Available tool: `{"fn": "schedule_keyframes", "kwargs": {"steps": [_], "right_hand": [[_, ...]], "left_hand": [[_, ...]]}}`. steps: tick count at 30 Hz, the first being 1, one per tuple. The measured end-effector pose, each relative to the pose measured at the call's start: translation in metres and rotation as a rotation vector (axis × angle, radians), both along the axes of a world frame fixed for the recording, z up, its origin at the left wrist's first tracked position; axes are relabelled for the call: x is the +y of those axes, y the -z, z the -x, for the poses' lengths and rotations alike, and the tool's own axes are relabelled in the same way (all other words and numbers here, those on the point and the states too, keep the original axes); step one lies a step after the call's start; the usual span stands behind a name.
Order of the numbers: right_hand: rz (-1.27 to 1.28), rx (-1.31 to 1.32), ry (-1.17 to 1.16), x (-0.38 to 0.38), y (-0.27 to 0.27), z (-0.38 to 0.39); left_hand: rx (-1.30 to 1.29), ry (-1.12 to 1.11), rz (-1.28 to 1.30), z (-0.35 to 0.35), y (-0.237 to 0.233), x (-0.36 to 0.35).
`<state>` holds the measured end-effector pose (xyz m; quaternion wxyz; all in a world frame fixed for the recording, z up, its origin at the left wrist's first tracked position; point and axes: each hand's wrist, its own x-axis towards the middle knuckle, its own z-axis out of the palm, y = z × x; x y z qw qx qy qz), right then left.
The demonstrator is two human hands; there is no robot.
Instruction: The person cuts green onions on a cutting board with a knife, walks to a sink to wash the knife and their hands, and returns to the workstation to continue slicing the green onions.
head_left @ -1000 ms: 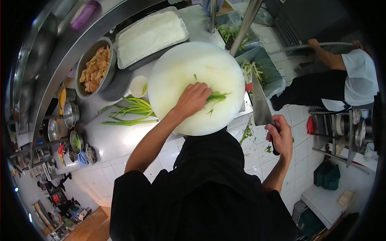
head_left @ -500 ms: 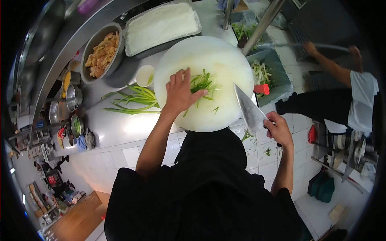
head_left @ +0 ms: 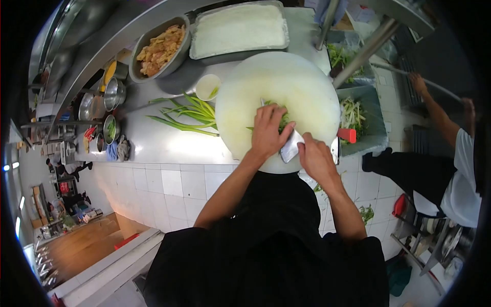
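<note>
On the round white cutting board [head_left: 312,87], my left hand [head_left: 268,132] curves over a small pile of cut scallion greens [head_left: 283,122], thumb apart from the fingers. Beneath that hand passes the blade of a cleaver [head_left: 291,148], its far tip showing beyond my fingers. My right hand [head_left: 318,156] is closed round the cleaver's handle, low on the board's right side. Uncut scallions [head_left: 192,112] lie left of the board, near a white cup [head_left: 208,87] with some green inside. My left palm hides part of the pile and blade.
Behind are a bowl of marinated meat [head_left: 161,48] and a white-filled tray [head_left: 240,30]. A red handle [head_left: 348,135] juts out at the board's right, beside a lined bin of scraps [head_left: 353,115]. Metal posts [head_left: 365,53] rise there. Another person [head_left: 450,158] stands at far right.
My right hand has brought the cleaver from the board's right edge inward, and the blade now lies under my left hand at the greens. The view has shifted, moving the board rightward.
</note>
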<state>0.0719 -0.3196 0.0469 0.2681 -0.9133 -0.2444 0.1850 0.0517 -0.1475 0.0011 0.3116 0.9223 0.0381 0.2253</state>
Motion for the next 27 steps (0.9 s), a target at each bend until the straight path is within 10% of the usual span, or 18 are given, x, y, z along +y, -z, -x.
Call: {"fn": "schedule_keyframes", "kwargs": {"steps": [15,23,27], "right_hand": [[0.201,-0.074,-0.384,0.192,-0.066,-0.126],[0.257,-0.126,-0.187,0.080,-0.098,-0.109],[0.100,-0.013,0.008,0.017,-0.087,-0.081]], "left_hand": [[-0.253,-0.257,0.054,-0.071,0.026,0.230],[-0.103,-0.062,0.199,-0.060,0.025,0.249],[0.199,0.092,-0.206,-0.054,0.021,0.265]]}}
